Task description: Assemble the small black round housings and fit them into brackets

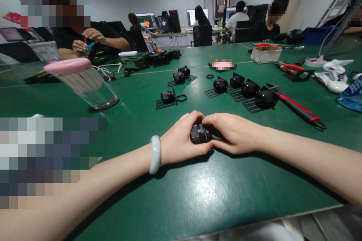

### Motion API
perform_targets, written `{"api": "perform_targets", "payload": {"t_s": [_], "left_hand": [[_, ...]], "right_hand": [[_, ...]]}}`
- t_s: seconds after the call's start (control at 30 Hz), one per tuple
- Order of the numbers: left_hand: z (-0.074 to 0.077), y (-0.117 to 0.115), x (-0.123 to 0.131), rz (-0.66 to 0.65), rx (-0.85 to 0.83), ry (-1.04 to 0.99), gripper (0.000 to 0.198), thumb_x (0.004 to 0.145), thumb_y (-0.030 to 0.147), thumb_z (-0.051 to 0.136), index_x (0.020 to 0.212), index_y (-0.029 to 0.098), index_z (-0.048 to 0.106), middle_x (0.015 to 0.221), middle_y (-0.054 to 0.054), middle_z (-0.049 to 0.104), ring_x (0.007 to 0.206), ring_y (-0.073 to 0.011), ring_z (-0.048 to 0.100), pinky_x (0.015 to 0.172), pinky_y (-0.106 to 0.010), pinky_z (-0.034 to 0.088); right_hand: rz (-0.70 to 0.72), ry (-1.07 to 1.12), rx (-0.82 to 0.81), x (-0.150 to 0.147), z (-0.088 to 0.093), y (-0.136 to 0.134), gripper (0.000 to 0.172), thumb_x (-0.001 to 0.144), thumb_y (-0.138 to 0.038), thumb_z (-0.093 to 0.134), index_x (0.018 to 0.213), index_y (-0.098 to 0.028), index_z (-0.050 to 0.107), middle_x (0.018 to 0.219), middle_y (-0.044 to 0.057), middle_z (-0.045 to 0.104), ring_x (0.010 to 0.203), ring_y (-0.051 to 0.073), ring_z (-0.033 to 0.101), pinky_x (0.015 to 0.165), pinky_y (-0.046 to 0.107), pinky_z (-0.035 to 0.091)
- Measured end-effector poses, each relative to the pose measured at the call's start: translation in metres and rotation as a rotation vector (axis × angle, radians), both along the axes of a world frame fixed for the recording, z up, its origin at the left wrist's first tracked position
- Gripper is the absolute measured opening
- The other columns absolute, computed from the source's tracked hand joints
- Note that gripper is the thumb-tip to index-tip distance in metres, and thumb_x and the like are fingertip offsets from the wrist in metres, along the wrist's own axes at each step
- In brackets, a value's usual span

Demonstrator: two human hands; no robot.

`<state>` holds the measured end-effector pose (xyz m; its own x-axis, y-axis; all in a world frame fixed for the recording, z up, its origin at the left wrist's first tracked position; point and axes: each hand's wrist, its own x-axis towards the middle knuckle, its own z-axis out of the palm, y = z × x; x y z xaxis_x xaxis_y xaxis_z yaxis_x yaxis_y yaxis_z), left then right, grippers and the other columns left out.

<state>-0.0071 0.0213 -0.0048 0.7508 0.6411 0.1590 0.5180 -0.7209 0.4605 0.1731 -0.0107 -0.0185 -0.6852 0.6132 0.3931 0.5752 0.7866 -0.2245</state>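
Both of my hands are closed around one black faceted plastic fitting (199,134), low over the green table (181,192). My left hand (181,139) wears a pale bangle at the wrist and grips the fitting's left side, thumb along the near edge. From the right, my right hand (234,131) pinches the other end, and its fingers partly hide the piece. Just beyond lie similar black fittings on slotted brackets: one (167,97) beside a black ring (181,98), and several more to the right, such as this fitting (265,99).
An adjustable wrench (299,111) with red-black handle lies at right. A clear cup (98,86) with pink lid stands at left. Farther back are a small white box (266,53), orange-handled pliers (291,67) and a blue bottle (352,96). A person's hands (90,39) work across the table.
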Motion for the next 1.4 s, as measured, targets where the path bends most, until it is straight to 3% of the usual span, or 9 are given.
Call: {"api": "perform_targets", "payload": {"t_s": [0.57, 0.97, 1.4], "left_hand": [[0.0010, -0.0002, -0.0001, -0.007, 0.010, 0.008, 0.041, 0.065, 0.041, 0.057, 0.095, 0.016, 0.044, 0.085, -0.003, 0.051, 0.077, -0.0187, 0.050, 0.068, -0.031, 0.042], [0.0015, -0.0003, -0.0004, -0.007, 0.017, 0.006, 0.041, 0.065, 0.041, 0.056, 0.094, 0.016, 0.044, 0.083, -0.003, 0.051, 0.075, -0.0182, 0.049, 0.067, -0.030, 0.041], [0.0018, 0.0004, 0.0007, -0.008, 0.019, 0.050, 0.041, 0.066, 0.042, 0.055, 0.095, 0.016, 0.041, 0.085, -0.003, 0.051, 0.077, -0.0187, 0.049, 0.068, -0.031, 0.042]], "right_hand": [[-0.029, 0.013, -0.011, 0.0006, -0.0001, 0.0000, 0.040, 0.074, -0.027, 0.050, 0.108, -0.012, 0.037, 0.100, 0.013, 0.054, 0.089, 0.023, 0.052, 0.074, 0.037, 0.043], [-0.044, -0.053, 0.008, 0.0000, 0.0040, -0.0005, 0.031, 0.075, -0.028, 0.049, 0.100, -0.011, 0.042, 0.087, 0.010, 0.055, 0.076, 0.020, 0.052, 0.068, 0.034, 0.043], [-0.033, -0.089, 0.004, 0.0001, 0.0047, -0.0016, 0.032, 0.076, -0.028, 0.047, 0.103, -0.010, 0.042, 0.091, 0.010, 0.055, 0.080, 0.020, 0.050, 0.072, 0.033, 0.042]]}}
